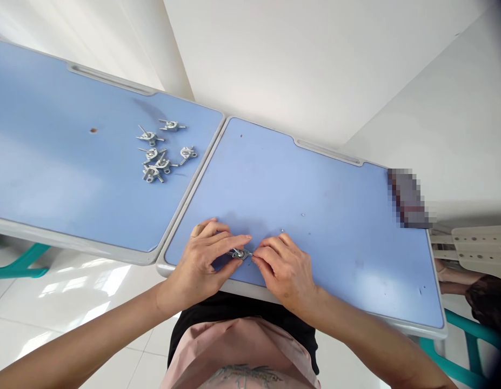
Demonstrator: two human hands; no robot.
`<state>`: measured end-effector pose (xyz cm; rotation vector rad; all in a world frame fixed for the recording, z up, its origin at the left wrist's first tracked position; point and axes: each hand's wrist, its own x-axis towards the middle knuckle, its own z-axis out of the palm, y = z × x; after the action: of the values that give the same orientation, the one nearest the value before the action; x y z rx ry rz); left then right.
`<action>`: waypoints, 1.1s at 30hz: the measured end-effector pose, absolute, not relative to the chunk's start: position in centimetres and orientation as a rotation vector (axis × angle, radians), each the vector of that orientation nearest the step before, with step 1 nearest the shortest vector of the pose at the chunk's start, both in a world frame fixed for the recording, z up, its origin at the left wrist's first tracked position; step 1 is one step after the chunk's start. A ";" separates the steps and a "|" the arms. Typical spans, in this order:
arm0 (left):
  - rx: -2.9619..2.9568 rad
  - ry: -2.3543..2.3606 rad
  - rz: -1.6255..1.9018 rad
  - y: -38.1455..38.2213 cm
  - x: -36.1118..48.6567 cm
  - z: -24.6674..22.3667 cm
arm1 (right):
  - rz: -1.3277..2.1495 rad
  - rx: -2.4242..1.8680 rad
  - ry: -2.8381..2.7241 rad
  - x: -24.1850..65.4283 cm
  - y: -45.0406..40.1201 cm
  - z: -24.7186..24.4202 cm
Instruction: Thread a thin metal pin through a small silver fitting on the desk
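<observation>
Six metal fittings lie in a loose group near the right edge of the left table, toward its far corner, set apart from my hands, a spacing that seems to leave my working space free. Across the seam, by the near edge of the right table and toward its left corner, my left hand has its thumb and fingers clamped around a single fitting, apparently to steady it low against the tabletop. From the other side, my right hand meets it, thumb and forefinger pinched together on its right end; I judge that the opposed grips keep the piece from turning, though I cannot tell whether a smaller part sits between those fingertips. Just beyond the right hand, two tiny bits rest on the blue surface, perhaps placed within easy reach. A dark, blurred object lies at the right edge, well apart from both hands, as a person's dark sleeve shows beyond the table.
</observation>
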<state>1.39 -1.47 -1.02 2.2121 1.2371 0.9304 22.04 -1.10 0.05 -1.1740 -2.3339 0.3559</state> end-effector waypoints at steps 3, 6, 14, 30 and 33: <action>2.210 1.280 0.953 -1.6 1.6 -1.1 | 0.365 -1.156 -2.322 21.9 -1.1 0.0; 2.210 1.276 0.963 -1.6 1.7 -1.0 | 0.358 -1.150 -2.316 21.9 -1.2 0.0; 2.196 1.190 0.938 -1.1 1.6 -0.4 | 0.354 -1.133 -2.331 21.9 -1.2 0.2; 2.168 1.211 0.969 -1.3 1.6 -0.9 | 0.379 -1.134 -2.324 22.1 -1.2 0.4; 2.164 1.208 0.978 -1.3 1.6 -1.0 | 0.341 -1.173 -2.300 23.1 -1.2 1.3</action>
<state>1.61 -1.29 -0.97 2.1640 1.2084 0.9782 23.13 -1.22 1.33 -1.1731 -2.2996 0.3406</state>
